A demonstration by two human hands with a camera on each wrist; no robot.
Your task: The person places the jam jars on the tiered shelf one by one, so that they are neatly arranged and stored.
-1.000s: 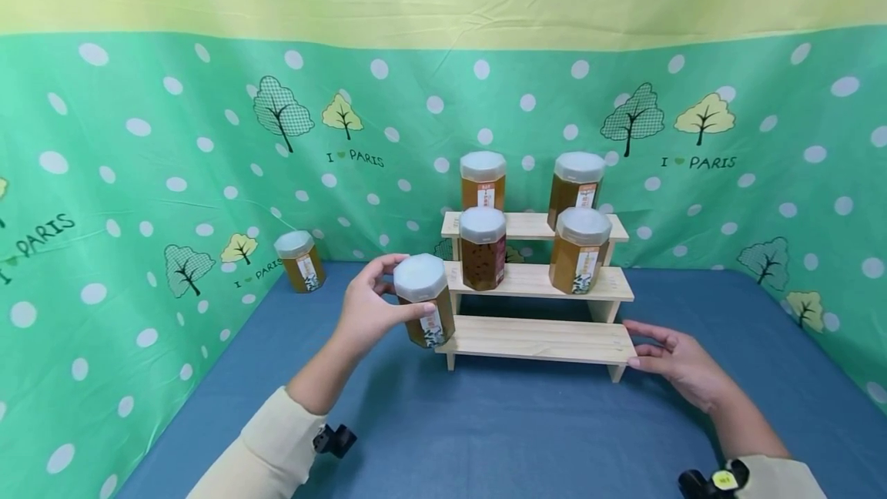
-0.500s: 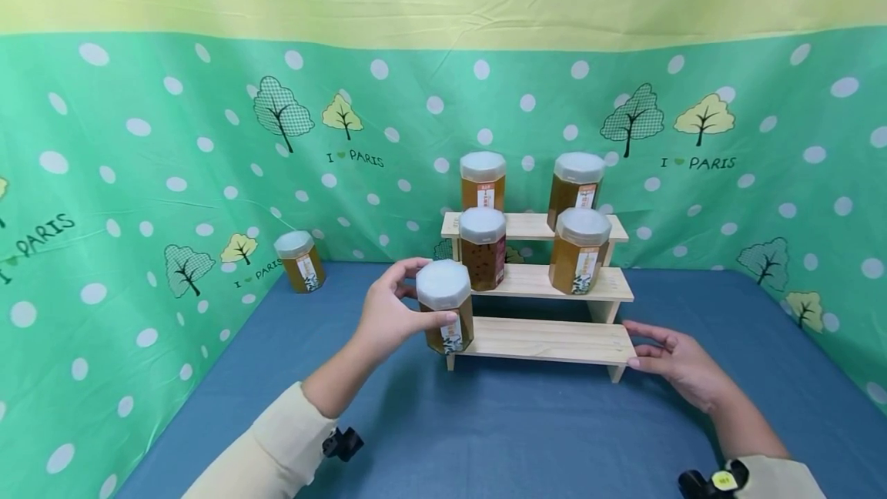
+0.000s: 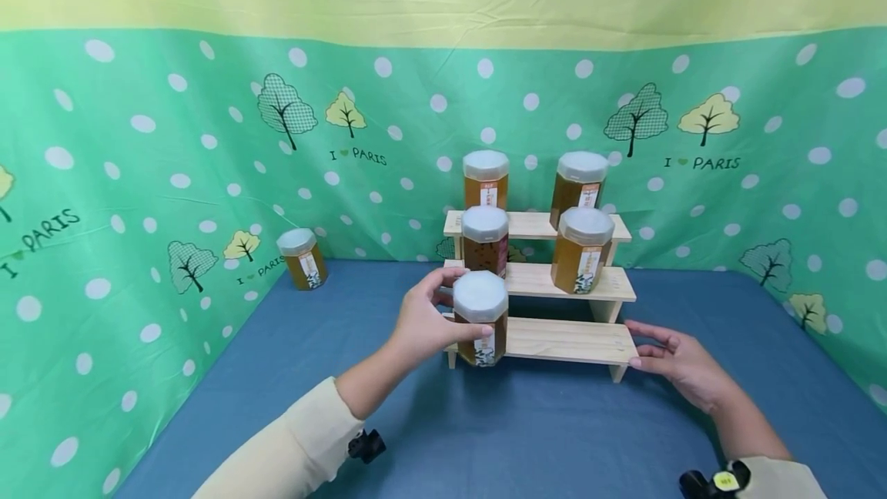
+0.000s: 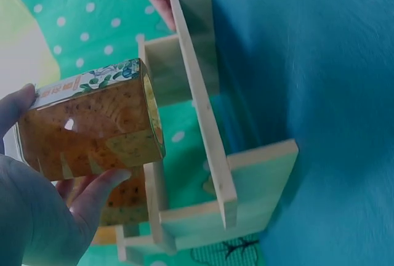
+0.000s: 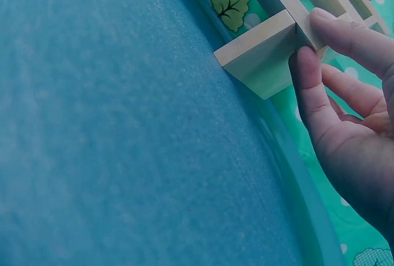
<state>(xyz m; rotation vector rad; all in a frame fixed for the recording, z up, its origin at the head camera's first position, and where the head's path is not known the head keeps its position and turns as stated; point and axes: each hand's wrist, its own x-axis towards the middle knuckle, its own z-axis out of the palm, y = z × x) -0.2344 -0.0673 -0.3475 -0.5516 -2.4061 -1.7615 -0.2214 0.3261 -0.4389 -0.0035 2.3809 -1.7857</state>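
My left hand point(image 3: 426, 323) grips a honey jar point(image 3: 480, 297) with a pale lid and a white label, thumb in front and fingers behind. The jar is upright over the left part of the lowest step of a three-step wooden stand point(image 3: 561, 339). In the left wrist view, a gap shows between the jar's base point(image 4: 152, 115) and the step's board point(image 4: 206, 115). My right hand point(image 3: 682, 370) pinches the right end of that lowest step between thumb and fingers. The right wrist view shows the fingertips point(image 5: 308, 63) at the board's end.
Two jars stand on the middle step, a dark speckled one point(image 3: 485, 245) and an amber one point(image 3: 584, 256). Two more, left point(image 3: 485, 179) and right point(image 3: 580, 183), stand on the top step. Another jar point(image 3: 301, 262) is at the far left of the blue tablecloth point(image 3: 540, 437).
My left hand has carried the jar rightward and slightly down, from beside the stand's left end to over the lowest step. My right hand has stayed at the step's end.
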